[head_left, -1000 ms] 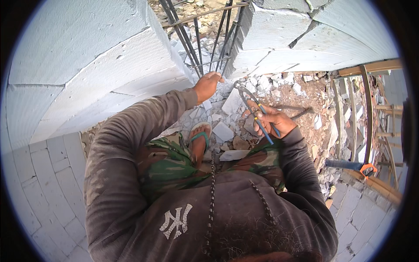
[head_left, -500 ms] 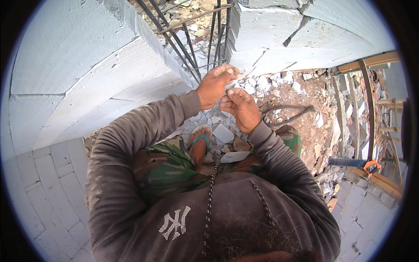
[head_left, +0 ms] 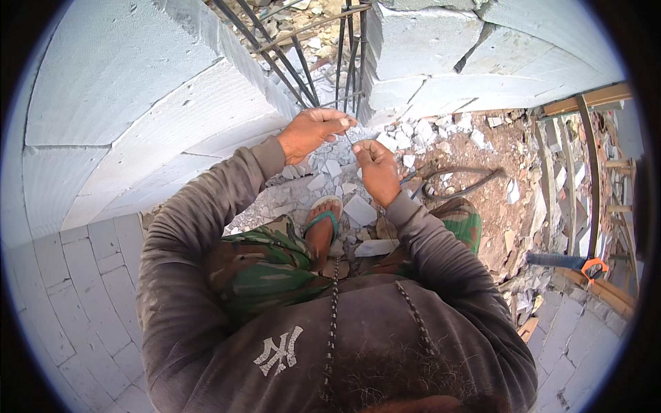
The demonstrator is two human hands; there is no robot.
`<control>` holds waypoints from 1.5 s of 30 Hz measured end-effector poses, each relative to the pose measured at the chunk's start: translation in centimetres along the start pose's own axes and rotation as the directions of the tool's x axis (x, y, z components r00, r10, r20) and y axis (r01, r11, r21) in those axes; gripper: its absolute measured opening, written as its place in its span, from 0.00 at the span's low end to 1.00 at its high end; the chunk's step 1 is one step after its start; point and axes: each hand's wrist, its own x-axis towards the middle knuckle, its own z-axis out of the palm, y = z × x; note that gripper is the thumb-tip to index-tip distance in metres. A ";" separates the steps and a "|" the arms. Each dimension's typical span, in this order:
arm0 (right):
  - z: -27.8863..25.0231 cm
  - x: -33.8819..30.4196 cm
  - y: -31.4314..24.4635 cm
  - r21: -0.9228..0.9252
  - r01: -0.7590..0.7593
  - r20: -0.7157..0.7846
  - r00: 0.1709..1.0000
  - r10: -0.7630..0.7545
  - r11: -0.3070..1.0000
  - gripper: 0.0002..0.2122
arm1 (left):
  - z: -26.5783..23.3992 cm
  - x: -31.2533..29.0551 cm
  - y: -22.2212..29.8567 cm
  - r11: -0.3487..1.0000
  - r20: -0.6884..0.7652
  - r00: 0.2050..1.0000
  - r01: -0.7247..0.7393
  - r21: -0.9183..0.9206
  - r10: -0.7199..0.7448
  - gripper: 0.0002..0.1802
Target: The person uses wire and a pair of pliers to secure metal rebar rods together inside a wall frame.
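Note:
My left hand (head_left: 310, 134) is closed, its thumb and fingers pinching one end of a thin dark wire (head_left: 349, 138). The wire's other end is pinched by my right hand (head_left: 378, 169), slightly lower and to the right. Both hands are held above pale rubble (head_left: 334, 167), in front of a gap between two white block walls. Upright steel bars (head_left: 340, 62) stand in that gap, beyond my fingers. Beside my right wrist lies a dark long-handled tool (head_left: 465, 186) that looks like pincers; part of it is hidden behind the wrist.
White block walls rise at the left (head_left: 131, 76) and far right (head_left: 427, 48). A handsaw (head_left: 556, 261) with an orange-edged handle lies at the right, near wooden boards (head_left: 589, 98). Broken block pieces (head_left: 361, 210) surround my sandalled foot (head_left: 321, 234).
My left hand has moved left, away from the right one, and the wire between them now shows. The view has shifted slightly.

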 end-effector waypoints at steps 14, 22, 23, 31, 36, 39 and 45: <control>-1.0 0.4 -2.2 0.095 0.057 0.257 0.963 -0.080 0.994 0.08 | 1.8 -0.4 0.9 0.946 -0.238 0.927 -0.315 -0.070 0.291 0.11; -0.2 0.2 -0.2 0.215 0.048 0.036 0.998 -0.057 0.975 0.09 | 2.8 1.2 -0.5 0.928 -0.364 0.853 -0.341 0.153 0.374 0.13; 0.1 0.5 0.7 0.176 0.099 -0.008 0.995 -0.100 0.979 0.09 | 2.7 1.5 -0.7 0.919 -0.352 0.850 -0.339 0.202 0.391 0.14; -0.7 4.7 3.6 -0.068 0.260 -0.170 0.948 -0.269 0.963 0.09 | 2.6 2.1 -3.0 0.688 -0.293 0.710 -0.361 0.630 0.640 0.13; -1.4 3.5 3.2 -0.024 -0.032 -0.219 0.975 0.026 0.999 0.08 | 1.5 2.1 -2.7 0.892 -0.379 0.851 -0.202 0.404 0.364 0.11; -1.4 4.1 3.8 0.038 0.116 -0.199 0.974 -0.106 0.992 0.08 | 1.7 1.7 -2.1 0.783 -0.339 0.792 -0.260 0.566 0.508 0.14; -0.4 4.9 5.6 0.029 -0.063 -0.203 0.977 0.068 0.998 0.08 | 2.9 0.8 -1.1 0.589 -0.257 0.647 -0.369 0.719 0.718 0.19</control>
